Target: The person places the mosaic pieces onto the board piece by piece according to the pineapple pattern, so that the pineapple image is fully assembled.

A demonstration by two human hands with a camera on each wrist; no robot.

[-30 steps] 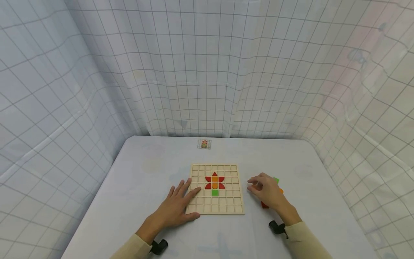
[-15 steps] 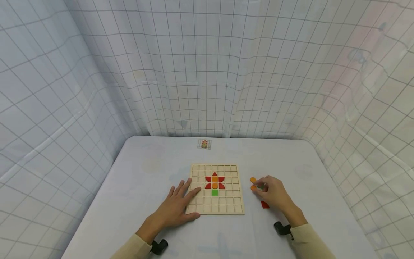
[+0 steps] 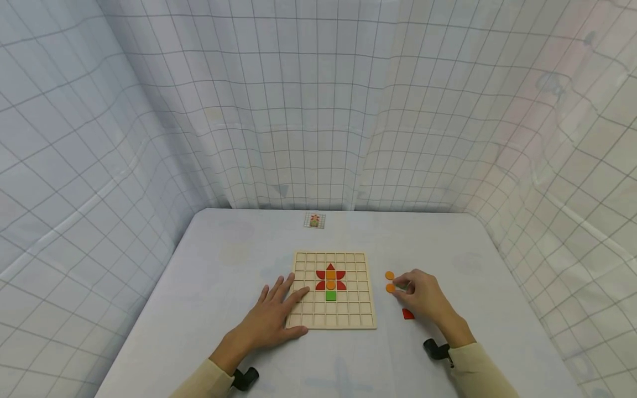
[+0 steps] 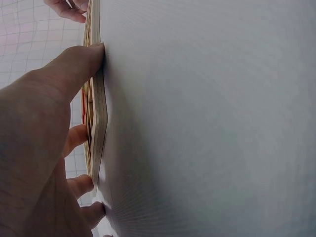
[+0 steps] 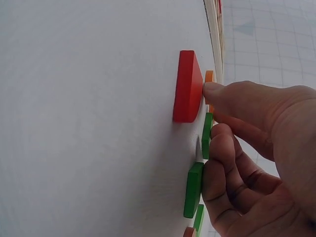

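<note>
A wooden grid board [image 3: 358,318] lies mid-table, carrying a flower of red pieces, an orange centre and a green square [image 3: 330,296]. My left hand [image 3: 293,309] rests flat on the board's near-left corner, fingers straight; in the left wrist view its thumb [image 4: 74,69] lies against the board's edge [image 4: 98,128]. To the right of the board, my right hand [image 3: 400,288] has curled fingers over loose pieces. Its thumb [image 5: 232,96] and forefinger pinch a thin green piece [image 5: 207,134]. Two orange discs [image 3: 390,275] [image 3: 390,288] lie just left of the fingertips.
A red piece [image 3: 407,314] [image 5: 188,86] lies beside the right wrist. More green pieces [image 5: 193,189] sit under the right palm. A small picture card [image 3: 314,221] lies at the table's far edge. Gridded white curtains enclose the table on three sides.
My right hand drew back to the right, uncovering the two orange discs, and its fingers closed onto the green piece. The left hand and the board stayed put.
</note>
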